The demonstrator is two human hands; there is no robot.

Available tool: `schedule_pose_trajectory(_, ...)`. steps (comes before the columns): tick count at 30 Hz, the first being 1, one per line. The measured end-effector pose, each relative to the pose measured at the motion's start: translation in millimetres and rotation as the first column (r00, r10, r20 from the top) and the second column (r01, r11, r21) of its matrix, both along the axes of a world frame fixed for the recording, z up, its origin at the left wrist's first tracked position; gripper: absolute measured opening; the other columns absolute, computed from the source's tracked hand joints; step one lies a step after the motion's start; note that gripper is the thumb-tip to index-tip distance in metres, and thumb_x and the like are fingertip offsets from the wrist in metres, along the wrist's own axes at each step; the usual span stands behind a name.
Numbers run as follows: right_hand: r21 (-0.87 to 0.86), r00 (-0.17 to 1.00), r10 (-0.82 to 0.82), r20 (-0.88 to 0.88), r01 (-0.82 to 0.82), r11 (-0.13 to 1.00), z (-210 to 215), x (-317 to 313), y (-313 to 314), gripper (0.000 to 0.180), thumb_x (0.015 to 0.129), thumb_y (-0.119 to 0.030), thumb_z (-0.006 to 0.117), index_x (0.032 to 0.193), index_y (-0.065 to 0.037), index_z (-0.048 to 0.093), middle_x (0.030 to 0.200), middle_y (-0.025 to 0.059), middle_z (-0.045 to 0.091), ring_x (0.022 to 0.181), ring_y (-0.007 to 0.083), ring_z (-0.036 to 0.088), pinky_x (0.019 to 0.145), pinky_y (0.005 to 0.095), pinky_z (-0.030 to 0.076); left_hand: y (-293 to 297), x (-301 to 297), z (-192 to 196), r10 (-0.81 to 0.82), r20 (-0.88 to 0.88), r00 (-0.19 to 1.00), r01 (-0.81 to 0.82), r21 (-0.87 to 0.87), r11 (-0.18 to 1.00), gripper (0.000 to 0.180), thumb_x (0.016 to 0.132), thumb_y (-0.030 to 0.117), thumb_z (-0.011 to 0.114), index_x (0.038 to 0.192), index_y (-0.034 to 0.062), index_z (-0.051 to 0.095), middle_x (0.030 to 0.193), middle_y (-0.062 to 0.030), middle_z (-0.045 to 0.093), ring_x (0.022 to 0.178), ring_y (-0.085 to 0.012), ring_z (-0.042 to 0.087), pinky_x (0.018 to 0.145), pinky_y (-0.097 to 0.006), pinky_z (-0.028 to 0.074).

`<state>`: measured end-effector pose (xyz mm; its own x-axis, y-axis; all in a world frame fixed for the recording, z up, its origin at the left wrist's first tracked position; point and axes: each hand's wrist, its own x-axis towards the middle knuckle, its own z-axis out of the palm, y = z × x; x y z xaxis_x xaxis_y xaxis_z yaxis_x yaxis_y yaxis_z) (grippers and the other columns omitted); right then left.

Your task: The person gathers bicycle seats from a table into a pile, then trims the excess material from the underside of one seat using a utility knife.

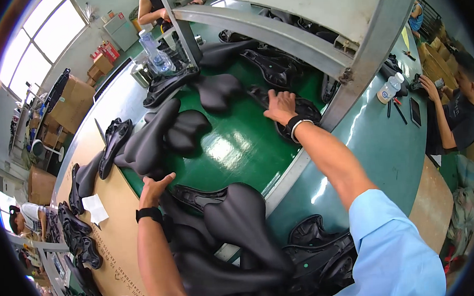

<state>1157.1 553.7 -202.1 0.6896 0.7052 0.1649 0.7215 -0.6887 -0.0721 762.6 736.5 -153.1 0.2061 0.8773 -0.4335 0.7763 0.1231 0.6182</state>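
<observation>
My right hand reaches to the far right part of a green surface. Its fingers curl over a black bicycle saddle whose hollow underside faces up. My left hand, thumb stretched out to the right, is at the near end of a smooth black saddle; its fingers are spread and partly hidden. Another saddle lies just right of that one. Close to my left forearm, several saddles form a pile, with a smooth one on top. A further saddle lies between my hands, farther away.
A grey metal frame rises over the far side. Left of it stand a clear bottle and a metal cup. Brown cardboard covers the left side. A person sits at the right, near another bottle and a phone.
</observation>
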Motion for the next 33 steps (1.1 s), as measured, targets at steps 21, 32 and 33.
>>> schedule_pose_trajectory(21,0.622,0.607,0.567,-0.557,-0.147,0.769,-14.5,99.8,-141.6,0.039,0.082,-0.023,0.068,0.114,-0.003,0.058,0.11,0.0143,0.062,0.1,0.0248,0.06,0.083,0.0359,0.048,-22.9,-31.4,38.1,-0.363,-0.371,0.855,0.394,0.008,0.919,0.076,0.076,0.036,0.074,0.137,0.0075,0.04,0.126,-0.0251,0.057,0.116,-0.0434,0.054,0.1,-0.043,0.043)
schedule_pose_trajectory(32,0.591,0.7,0.488,-0.522,-0.115,0.798,41.0,98.1,-158.0,0.03,0.08,-0.02,0.065,0.105,-0.004,0.062,0.075,0.0095,0.062,0.073,0.0182,0.061,0.069,0.0307,0.049,-10.1,-63.6,-26.9,-0.33,-0.156,0.931,0.344,0.07,0.936,0.05,0.075,0.037,0.073,0.114,0.016,0.051,0.104,-0.0251,0.059,0.107,-0.0407,0.052,0.09,-0.046,0.046)
schedule_pose_trajectory(33,0.43,0.795,0.307,-0.523,-0.065,0.901,53.4,108.5,-186.1,0.028,0.075,-0.021,0.067,0.099,-0.006,0.067,0.07,0.0129,0.058,0.07,0.0198,0.059,0.07,0.03,0.049,-12.5,-64.7,-24.6,-0.327,-0.147,0.933,0.34,0.071,0.938,0.05,0.075,0.037,0.073,0.114,0.016,0.051,0.104,-0.0251,0.059,0.107,-0.0407,0.052,0.09,-0.046,0.046)
